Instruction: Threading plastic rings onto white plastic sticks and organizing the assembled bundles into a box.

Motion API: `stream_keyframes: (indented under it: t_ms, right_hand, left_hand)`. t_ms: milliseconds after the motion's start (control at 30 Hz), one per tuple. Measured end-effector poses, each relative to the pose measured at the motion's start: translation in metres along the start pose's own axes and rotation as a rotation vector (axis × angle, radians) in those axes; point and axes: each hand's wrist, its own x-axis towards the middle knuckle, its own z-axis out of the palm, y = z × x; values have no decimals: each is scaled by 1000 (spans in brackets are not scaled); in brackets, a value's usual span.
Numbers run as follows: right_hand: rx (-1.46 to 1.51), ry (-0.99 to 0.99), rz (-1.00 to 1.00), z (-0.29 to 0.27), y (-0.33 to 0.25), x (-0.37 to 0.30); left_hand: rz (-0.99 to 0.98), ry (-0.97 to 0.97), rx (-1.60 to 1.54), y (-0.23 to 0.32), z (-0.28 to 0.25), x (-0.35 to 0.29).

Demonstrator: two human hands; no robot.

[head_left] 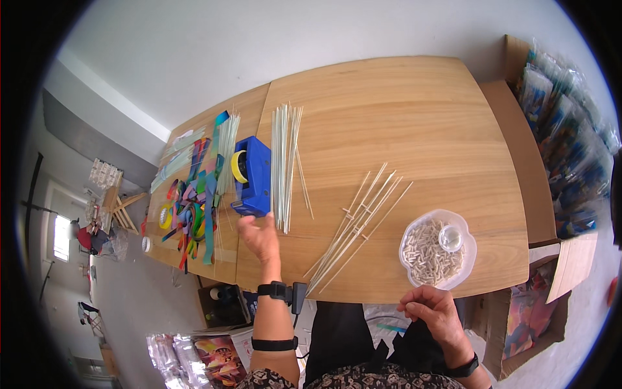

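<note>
My left hand [260, 240] is just below the front end of a blue tape dispenser [258, 178] that carries a yellow-cored roll of tape [240, 166]. Its thumb and fingers are apart, and I see nothing held between them. My right hand [433, 314] is over the table's near edge, fingers curled and thumb against the fingertips; anything in that pinch is too small to make out. Just beyond it, a clear scalloped plastic bowl [471, 249] contains many short whitish pieces and a small round clear container [450, 238]. Between my hands lie several thin sticks [356, 223], some with small crosspieces.
A bundle of pale thin sticks [281, 165] lies right of the dispenser. Colourful ribbons [194, 207] and tape rolls are heaped on the left of the wooden table [402, 117]. Cardboard boxes [518, 155] with plastic-wrapped packs stand at the right; packages [217, 363] lie below.
</note>
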Motion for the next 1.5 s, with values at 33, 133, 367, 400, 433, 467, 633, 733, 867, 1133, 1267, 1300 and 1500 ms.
stream_keyframes:
  t_ms: [33,133,367,400,433,467,633,733,867,1133,1267,1300,1500]
  right_hand:
    - [-1,-5,-2,0,1,0]
    - [14,-31,21,5,4,1]
    - [-23,10,45,10,9,5]
    - [-34,-18,39,11,9,6]
    - [-41,-24,43,12,9,6]
    - [-31,-32,42,13,8,6]
    - [-28,-23,60,20,10,7]
    - [-12,-31,62,22,12,8]
    - [-26,-30,82,21,11,9]
    - [13,-61,76,26,18,7]
    - [-27,-60,85,27,19,8]
    - [-27,-69,75,27,19,10]
    - [-48,-119,108,39,24,16]
  left_hand:
    - [-117,162,-119,-7,-2,4]
    - [-7,335,-172,-29,8,24]
    - [98,108,-310,-23,27,58]
    - [89,109,-312,-29,31,69]
    - [49,73,-341,-38,33,83]
    - [10,36,-371,-47,35,96]
    - [-74,54,-376,-58,40,115]
    - [-454,-77,-513,-60,52,84]
    - [-193,-162,181,14,55,42]
    - [-157,-366,257,64,71,41]
    - [-116,-435,332,70,74,49]
    - [-83,-437,362,73,73,51]
    - [-72,-570,443,51,49,67]
